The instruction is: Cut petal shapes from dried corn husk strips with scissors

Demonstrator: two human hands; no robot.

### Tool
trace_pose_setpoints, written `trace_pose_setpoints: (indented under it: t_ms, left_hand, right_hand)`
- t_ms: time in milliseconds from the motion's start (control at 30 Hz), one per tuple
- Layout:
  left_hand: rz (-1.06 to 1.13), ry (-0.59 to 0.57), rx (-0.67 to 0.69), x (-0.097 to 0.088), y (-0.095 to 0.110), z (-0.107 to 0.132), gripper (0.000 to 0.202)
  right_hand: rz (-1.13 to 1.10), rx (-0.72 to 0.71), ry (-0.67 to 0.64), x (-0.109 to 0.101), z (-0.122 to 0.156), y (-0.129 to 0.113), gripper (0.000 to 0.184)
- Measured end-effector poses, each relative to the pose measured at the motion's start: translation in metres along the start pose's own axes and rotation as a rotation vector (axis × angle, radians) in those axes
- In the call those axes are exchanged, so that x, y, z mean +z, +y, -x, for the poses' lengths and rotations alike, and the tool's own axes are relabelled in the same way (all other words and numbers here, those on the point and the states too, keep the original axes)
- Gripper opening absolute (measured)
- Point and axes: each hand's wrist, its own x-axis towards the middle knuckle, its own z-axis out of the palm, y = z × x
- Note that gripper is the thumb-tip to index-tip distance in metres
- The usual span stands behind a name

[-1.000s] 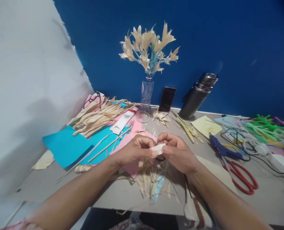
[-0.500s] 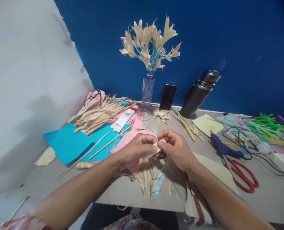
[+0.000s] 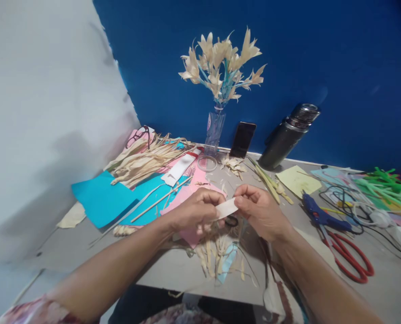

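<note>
So you're holding a small pale strip [image 3: 227,209] stretched between both hands, right over the near middle of the table [image 3: 173,281]. Your left hand [image 3: 198,210] is pinching its left end, and your right hand [image 3: 260,212] is gripping the right end between thumb and fingers. The hands are sitting close together but not touching, with the strip bridging the gap and tilting up a bit toward the right. Dry scraps [image 3: 209,254] are lying on the near side below your hands, with a light blue piece [image 3: 228,263] among them. Over on the right, red-handled scissors [image 3: 347,256] are resting just beside a blue glue gun [image 3: 324,216]. Far left, a heap of dried husks [image 3: 149,157] is spreading out behind a turquoise sheet [image 3: 102,198]. At the far side, pale flowers [image 3: 217,56] are standing in a clear bottle [image 3: 215,130], and a phone [image 3: 243,139] is leaning just right of it, near a dark flask [image 3: 283,139].
</note>
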Motion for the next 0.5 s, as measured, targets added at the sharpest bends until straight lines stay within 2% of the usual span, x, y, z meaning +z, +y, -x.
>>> trace_pose_setpoints:
  t_ms: [233,367,500]
  left_hand:
    - [0.029,0.139,0.042,0.015,0.000,-0.003,0.003]
    - [0.060,0.109,0.059,0.006,-0.006,-0.007,0.007]
    - [0.139,0.057,0.123,-0.009,-0.002,-0.007,0.006]
  right_hand:
    - [0.122,-0.040,0.036,-0.001,-0.002,0.002,0.031]
    - [0.094,-0.069,0.057,-0.008,-0.006,0.000,0.030]
    - [0.014,-0.113,0.126,-0.027,-0.012,-0.012,0.029]
